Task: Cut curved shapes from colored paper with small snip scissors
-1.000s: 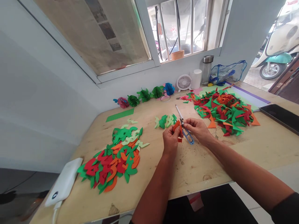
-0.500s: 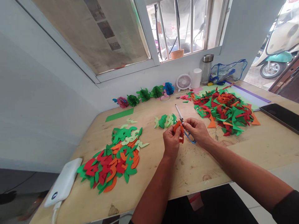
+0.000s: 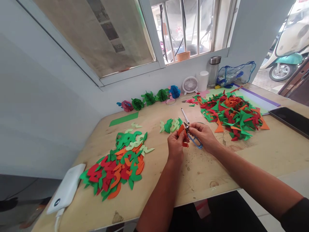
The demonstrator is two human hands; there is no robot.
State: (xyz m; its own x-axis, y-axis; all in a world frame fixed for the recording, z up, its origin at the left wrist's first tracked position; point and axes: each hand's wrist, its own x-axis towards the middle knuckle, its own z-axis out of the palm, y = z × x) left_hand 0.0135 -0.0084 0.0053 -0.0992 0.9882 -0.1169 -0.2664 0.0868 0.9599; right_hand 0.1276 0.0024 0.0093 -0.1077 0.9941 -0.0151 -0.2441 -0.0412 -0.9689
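Observation:
A folded piece of orange paper (image 3: 181,129) is pinched in my left hand (image 3: 175,145), over the middle of the table. My right hand (image 3: 203,134) is closed around small thread snips (image 3: 197,143) with a blue handle. Their dark blades are at the upper edge of the paper; whether they are cutting is too small to tell. Just beyond lies a white pen (image 3: 185,115). Beside my left hand are several cut green paper shapes (image 3: 168,126).
At left lies a pile of cut paper shapes (image 3: 125,154), near a white power bank (image 3: 65,188). Coloured paper scraps (image 3: 233,116) are heaped at right, beside a phone (image 3: 292,120). Along the wall stand paper flowers (image 3: 149,98), a small fan (image 3: 190,85) and a glass bottle (image 3: 213,72).
My left hand has turned the orange paper, so less of it shows. The snips have shifted slightly, their blades now at its upper edge.

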